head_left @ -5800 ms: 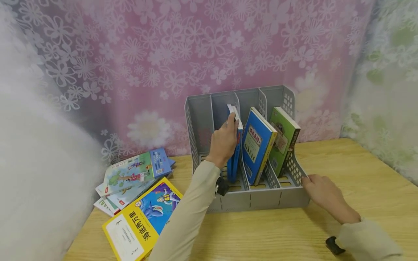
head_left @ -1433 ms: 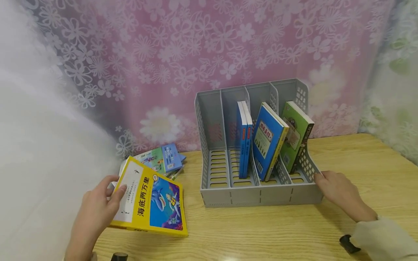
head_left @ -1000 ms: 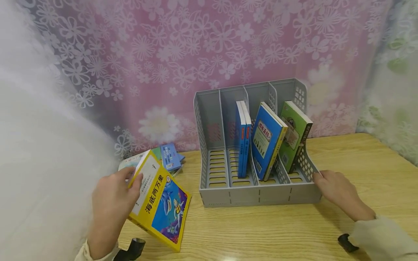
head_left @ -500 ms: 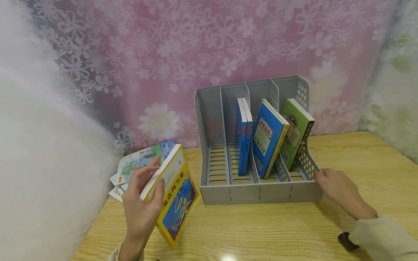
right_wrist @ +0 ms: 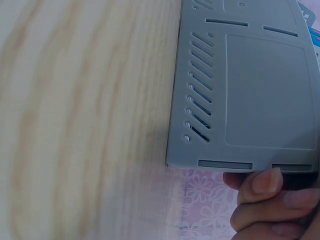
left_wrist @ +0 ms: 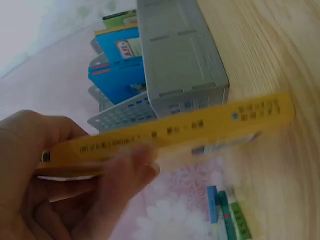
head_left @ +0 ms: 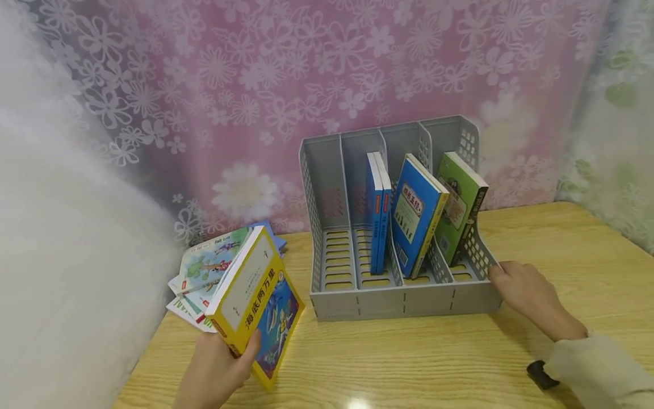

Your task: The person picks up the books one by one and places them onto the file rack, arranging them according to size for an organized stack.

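Observation:
My left hand (head_left: 217, 366) grips a yellow book (head_left: 240, 304) with a sea picture on its cover, tilted up above the table. The thumb lies on the front cover, while the fingers go behind it. In the left wrist view its yellow spine (left_wrist: 175, 127) crosses the frame. My right hand (head_left: 533, 295) holds the front right corner of a grey book rack (head_left: 380, 307); its curled fingertips (right_wrist: 267, 182) show at the rack's side in the right wrist view. Two thin blue books (head_left: 379, 227) stand in the second compartment from the left.
A blue book with a yellow spine (head_left: 414, 216) leans in the third compartment, and a green book (head_left: 457, 207) in the rightmost. The leftmost compartment's slotted floor (head_left: 338, 261) shows. Several books (head_left: 209, 267) lie in a loose pile at the left. A pink flowered curtain (head_left: 327, 68) hangs behind.
The second thin blue book, earlier under my left hand, stands released in the rack. My left hand has lifted the yellow book, turned it, and shifted its grip down to the spine.

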Demonstrator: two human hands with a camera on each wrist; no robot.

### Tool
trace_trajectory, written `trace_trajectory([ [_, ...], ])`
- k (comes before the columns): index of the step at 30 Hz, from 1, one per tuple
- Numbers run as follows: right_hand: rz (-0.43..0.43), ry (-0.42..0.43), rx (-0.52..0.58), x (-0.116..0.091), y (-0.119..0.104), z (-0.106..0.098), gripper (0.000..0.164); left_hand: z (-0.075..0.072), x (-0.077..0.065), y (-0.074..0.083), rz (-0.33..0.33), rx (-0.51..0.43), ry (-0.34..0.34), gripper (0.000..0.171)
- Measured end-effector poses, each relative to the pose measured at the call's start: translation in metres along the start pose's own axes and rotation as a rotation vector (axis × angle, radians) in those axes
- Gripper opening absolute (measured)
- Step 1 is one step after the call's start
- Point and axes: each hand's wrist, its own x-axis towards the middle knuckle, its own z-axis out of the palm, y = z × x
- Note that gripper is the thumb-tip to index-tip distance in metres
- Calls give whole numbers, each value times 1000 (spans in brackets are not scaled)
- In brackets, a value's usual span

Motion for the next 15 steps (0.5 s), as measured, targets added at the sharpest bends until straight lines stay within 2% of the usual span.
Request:
trace_trajectory([
  [2, 1, 1, -7, -1, 1, -1, 46, 2, -1, 1, -58, -38, -51, 61],
  [4, 4, 3, -7, -1, 2, -1, 46, 7, -3, 0, -79, -19, -56, 60],
  [9, 14, 6, 0, -2, 1, 0, 46, 19, -6, -3, -1, 70, 29, 50],
  [13, 6, 19, 1, -2, -1, 1, 46, 23, -5, 1, -6, 42, 52, 41],
  [15, 5, 24, 1, -2, -2, 0, 47, 24, -3, 5, 19, 47, 69, 39],
])
